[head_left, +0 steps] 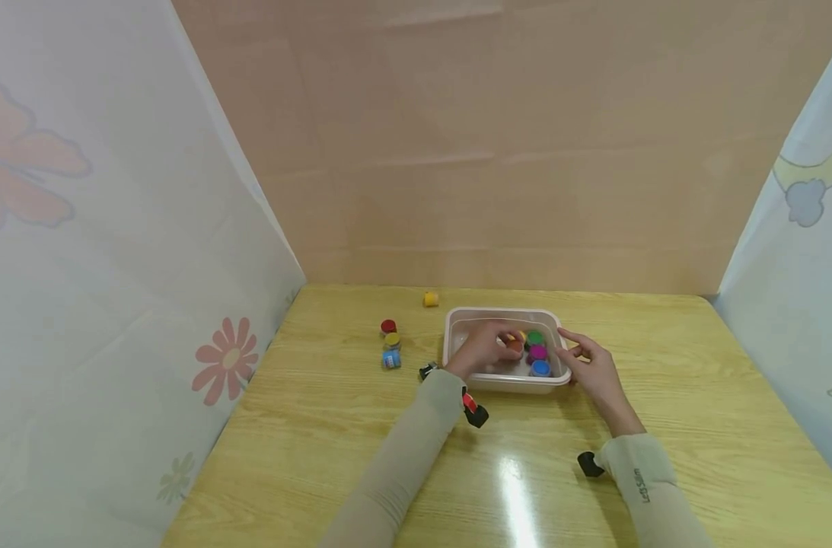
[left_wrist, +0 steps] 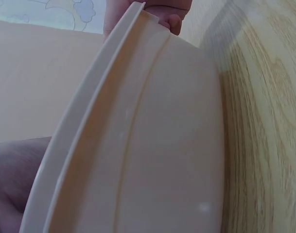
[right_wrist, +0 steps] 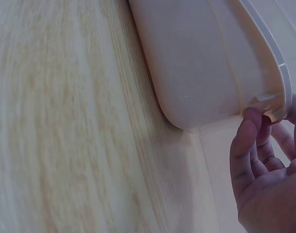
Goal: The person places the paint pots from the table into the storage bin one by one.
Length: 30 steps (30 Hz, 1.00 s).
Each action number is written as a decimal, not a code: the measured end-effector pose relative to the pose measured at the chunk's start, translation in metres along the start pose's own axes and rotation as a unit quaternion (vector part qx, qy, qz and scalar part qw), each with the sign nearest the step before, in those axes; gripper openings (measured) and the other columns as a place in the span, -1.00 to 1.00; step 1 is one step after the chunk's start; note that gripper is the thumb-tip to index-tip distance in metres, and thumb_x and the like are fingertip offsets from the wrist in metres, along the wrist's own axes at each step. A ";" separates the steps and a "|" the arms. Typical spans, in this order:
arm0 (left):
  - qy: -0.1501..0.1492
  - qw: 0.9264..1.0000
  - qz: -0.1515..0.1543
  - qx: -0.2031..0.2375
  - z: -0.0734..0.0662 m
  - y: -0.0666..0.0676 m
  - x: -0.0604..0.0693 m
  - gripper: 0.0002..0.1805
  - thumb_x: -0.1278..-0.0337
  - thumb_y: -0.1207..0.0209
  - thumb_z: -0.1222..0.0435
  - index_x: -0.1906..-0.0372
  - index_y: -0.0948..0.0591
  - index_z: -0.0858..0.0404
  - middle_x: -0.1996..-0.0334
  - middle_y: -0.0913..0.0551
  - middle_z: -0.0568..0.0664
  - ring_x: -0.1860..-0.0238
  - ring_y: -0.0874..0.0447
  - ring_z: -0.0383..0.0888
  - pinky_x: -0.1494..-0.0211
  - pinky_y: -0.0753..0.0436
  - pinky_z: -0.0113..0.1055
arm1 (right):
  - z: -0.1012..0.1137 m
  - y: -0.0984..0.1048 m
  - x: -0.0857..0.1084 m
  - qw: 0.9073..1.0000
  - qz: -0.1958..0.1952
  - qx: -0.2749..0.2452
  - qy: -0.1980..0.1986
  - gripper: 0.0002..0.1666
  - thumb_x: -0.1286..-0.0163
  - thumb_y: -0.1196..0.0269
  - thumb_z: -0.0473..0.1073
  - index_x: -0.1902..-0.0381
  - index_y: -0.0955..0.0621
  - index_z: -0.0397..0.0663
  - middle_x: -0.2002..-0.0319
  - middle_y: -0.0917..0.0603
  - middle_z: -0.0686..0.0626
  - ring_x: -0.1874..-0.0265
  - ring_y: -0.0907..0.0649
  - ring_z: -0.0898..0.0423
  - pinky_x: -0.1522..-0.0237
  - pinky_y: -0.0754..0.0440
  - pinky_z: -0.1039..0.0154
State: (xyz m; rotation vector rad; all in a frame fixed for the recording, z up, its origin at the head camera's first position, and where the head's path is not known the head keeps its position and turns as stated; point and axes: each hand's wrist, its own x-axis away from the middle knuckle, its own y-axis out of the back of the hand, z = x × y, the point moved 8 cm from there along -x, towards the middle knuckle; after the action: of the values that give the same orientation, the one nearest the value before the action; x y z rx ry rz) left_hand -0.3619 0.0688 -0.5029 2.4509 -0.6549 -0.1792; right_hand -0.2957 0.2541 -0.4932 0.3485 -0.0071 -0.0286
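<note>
A pale pink plastic bin (head_left: pixel 511 385) stands on the table, with the left hand (head_left: pixel 482 348) reaching over its front rim. The left fingers are round a jar with a red-orange lid (head_left: pixel 514 348) inside the bin. Beside it are jars with green (head_left: pixel 535 338), purple (head_left: pixel 537 352) and blue lids (head_left: pixel 540 368), and a yellow-orange one partly hidden by the fingers. At the bin's right end, the right hand (head_left: pixel 591 373) grips the rim; in the right wrist view its fingertips (right_wrist: pixel 251 116) press under the rim. The left wrist view shows mostly the bin's outer wall (left_wrist: pixel 172 131).
Left of the bin, on the wooden table (head_left: pixel 306 441), are a red-lidded jar (head_left: pixel 388 326), a yellow-lidded jar (head_left: pixel 392 340) and a blue jar (head_left: pixel 391 359) lying on its side. An orange-yellow jar (head_left: pixel 431 299) lies near the back edge. Sheets hang behind and at both sides.
</note>
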 end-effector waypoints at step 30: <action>-0.029 0.993 0.007 -0.111 0.001 -0.011 -0.008 -0.71 -0.22 -0.45 0.22 -0.04 -0.76 0.06 0.08 -0.75 -0.13 0.11 -0.61 -0.28 0.08 -0.53 -0.53 | -0.021 0.000 -0.009 1.000 -0.014 0.010 0.021 -0.35 -0.57 -0.22 -0.18 -0.51 -0.37 -0.26 0.27 -0.59 -0.17 0.56 -0.52 0.24 0.52 -0.71 0.20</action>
State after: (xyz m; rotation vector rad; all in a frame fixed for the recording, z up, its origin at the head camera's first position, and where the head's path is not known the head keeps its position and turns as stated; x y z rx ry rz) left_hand -0.3645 0.0797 -0.5096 2.2333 -0.6402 -0.3016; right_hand -0.3044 0.2615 -0.5124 0.3687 0.0385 -0.0493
